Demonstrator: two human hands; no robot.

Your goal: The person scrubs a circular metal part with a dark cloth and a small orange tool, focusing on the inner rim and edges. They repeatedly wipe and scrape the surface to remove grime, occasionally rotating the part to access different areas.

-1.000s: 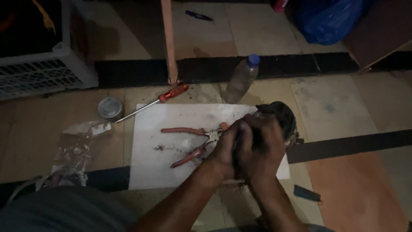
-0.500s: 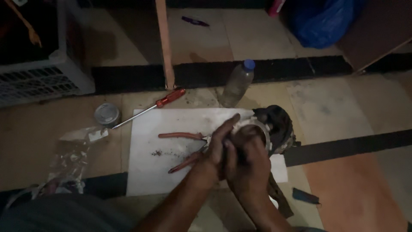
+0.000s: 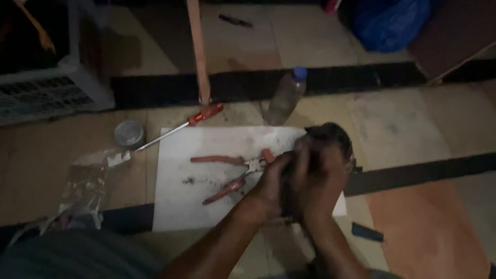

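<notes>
A dark round part (image 3: pixel 330 139) is clasped by the closed left hand (image 3: pixel 274 188) and right hand (image 3: pixel 318 183), right of the red-handled pliers (image 3: pixel 232 173).

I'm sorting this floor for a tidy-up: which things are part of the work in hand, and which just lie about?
In hand or right beside it:
- dark round part, gripped by left hand and right hand
- red-handled pliers
- white sheet under them

Lying about:
- red-handled screwdriver
- plastic bottle
- small tin
- clear plastic bag
- blue bag

A makeshift floor workshop: pliers (image 3: pixel 227 173) and screwdriver (image 3: pixel 181 125) on tiled floor (image 3: pixel 403 119).
</notes>
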